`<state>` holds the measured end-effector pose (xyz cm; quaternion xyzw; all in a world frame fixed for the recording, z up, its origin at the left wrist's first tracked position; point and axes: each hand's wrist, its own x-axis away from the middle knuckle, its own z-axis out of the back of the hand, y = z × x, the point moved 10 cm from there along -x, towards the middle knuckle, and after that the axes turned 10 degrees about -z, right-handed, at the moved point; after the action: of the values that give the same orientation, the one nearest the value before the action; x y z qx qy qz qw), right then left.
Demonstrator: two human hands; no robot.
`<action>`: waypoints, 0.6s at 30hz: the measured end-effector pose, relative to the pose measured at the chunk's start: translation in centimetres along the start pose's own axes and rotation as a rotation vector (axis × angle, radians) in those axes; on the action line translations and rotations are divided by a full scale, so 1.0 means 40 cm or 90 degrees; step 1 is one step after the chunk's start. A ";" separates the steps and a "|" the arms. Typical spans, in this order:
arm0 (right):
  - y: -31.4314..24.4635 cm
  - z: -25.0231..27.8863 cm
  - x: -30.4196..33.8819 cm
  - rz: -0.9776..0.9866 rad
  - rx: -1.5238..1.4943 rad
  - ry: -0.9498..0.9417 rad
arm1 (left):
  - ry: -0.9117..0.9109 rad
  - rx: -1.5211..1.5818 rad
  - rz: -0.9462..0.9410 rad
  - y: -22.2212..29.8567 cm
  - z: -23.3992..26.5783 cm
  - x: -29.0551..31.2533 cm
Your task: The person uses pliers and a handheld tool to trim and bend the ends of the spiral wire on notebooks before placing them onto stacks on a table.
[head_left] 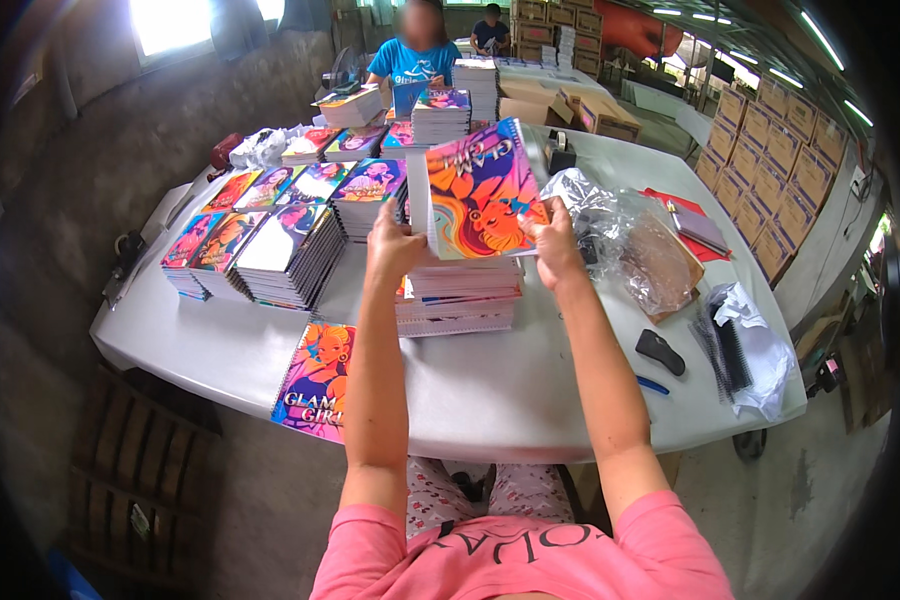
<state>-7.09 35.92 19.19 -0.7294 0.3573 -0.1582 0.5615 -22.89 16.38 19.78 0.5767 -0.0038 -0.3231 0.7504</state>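
Observation:
Above a stack of spiral-bound books [457,312], both my hands hold up a spiral-bound colouring book [482,200] with an orange, purple and blue cover, tilted. My right hand [556,240] grips its lower right corner, thumb on the cover. At the lower left edge, my left hand [396,243] is closed on it, its fingers partly hidden; a white page strip shows there. Another such book [315,380] lies flat by my left forearm, at the table's front edge. To the left stand several book stacks [288,250] with bright covers.
Clear plastic wrap [660,255], a black brush-like object [661,352], a blue pen-like tool [653,385] and black binding coils [722,350] lie on the white table [550,400], right side. Across it sits a person in a blue shirt [410,65]. Cartons [770,160] are stacked at right.

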 end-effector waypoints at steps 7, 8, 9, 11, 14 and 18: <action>0.015 -0.001 0.027 -0.134 -0.228 -0.134 | 0.034 0.158 -0.062 -0.007 0.009 -0.008; 0.019 0.004 0.023 -0.126 -0.204 -0.115 | 0.086 0.089 -0.069 0.005 0.022 -0.001; 0.022 0.006 0.020 -0.120 -0.180 -0.095 | 0.112 0.013 -0.062 0.015 0.027 0.007; 0.025 0.007 0.015 -0.107 -0.114 -0.052 | 0.166 -0.148 -0.047 0.046 0.053 0.037; 0.073 0.027 -0.029 -0.112 0.024 -0.039 | 0.131 -0.226 0.001 -0.023 0.034 0.033; 0.090 0.052 -0.024 -0.150 -0.166 -0.101 | 0.105 -0.435 -0.090 0.006 0.020 0.046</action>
<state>-7.70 37.64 15.33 -0.8430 0.2414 -0.1169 0.4663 -21.63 14.84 19.57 0.3155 0.2048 -0.3092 0.8734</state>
